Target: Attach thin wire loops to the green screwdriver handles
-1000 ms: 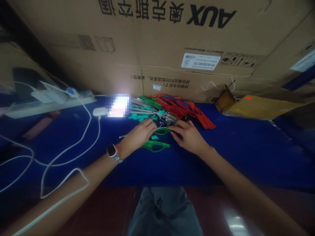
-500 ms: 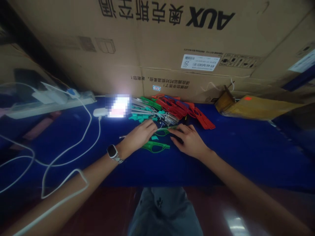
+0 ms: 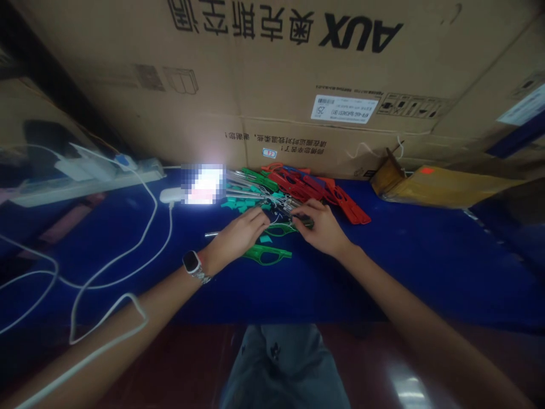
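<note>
Between my hands lies a green plastic casing (image 3: 281, 229) with a looped handle, like half of a long-reach lighter. My left hand (image 3: 244, 230) pinches its left part; a thin metal tube (image 3: 211, 234) sticks out to the left beyond that hand. A fine white wire shows by the left fingertips. My right hand (image 3: 321, 227) has thumb and fingers closed over the casing's right end, on something small I cannot make out. Nearer me rests another green casing (image 3: 272, 255), with a teal piece (image 3: 265, 239) just above it.
Behind my hands are piled red casings (image 3: 298, 184), metal tubes (image 3: 244, 194), teal pieces (image 3: 238, 203) and wires. A bright, blurred-out device (image 3: 204, 184) and white cables (image 3: 170, 227) lie left. A large carton (image 3: 276, 79) stands behind; a yellow envelope (image 3: 451, 184) is at right.
My right hand has shifted slightly left and up, its thumb and fingers drawing together near the casing's right end and the metal parts. My left hand stays nearly in place.
</note>
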`<action>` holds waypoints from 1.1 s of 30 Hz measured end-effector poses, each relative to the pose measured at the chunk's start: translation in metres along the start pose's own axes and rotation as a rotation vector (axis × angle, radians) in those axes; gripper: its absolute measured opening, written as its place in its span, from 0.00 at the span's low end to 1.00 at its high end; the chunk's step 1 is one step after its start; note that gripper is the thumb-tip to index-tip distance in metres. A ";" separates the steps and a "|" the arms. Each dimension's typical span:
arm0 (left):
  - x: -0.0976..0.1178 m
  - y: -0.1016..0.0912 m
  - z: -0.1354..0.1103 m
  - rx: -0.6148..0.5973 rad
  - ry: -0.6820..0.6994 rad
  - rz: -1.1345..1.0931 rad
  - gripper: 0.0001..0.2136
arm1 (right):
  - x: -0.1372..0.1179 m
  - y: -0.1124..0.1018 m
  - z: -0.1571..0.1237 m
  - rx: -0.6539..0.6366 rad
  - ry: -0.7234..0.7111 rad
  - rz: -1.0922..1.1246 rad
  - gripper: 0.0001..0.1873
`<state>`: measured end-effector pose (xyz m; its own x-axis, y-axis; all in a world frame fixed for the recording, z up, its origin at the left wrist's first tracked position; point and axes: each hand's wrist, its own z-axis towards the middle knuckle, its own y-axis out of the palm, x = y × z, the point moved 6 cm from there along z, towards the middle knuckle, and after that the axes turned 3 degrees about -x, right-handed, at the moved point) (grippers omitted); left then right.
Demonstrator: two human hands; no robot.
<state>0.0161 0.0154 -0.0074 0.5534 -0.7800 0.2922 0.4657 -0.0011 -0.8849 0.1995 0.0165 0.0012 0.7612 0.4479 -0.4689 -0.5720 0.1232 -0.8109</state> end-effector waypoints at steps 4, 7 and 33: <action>0.001 -0.001 0.000 0.009 -0.003 0.003 0.09 | 0.000 0.012 0.022 -0.128 0.036 -0.059 0.07; 0.001 -0.001 0.000 0.008 -0.004 0.006 0.09 | 0.001 0.018 0.031 -0.238 0.046 -0.090 0.08; -0.012 0.002 -0.005 0.041 -0.127 -0.180 0.24 | -0.005 -0.017 0.002 -0.237 0.135 0.214 0.15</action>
<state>0.0067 0.0211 -0.0142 0.5403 -0.6841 0.4899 0.5913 -0.1056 -0.7995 0.2050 0.0145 0.0181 0.6744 0.3179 -0.6665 -0.6482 -0.1775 -0.7405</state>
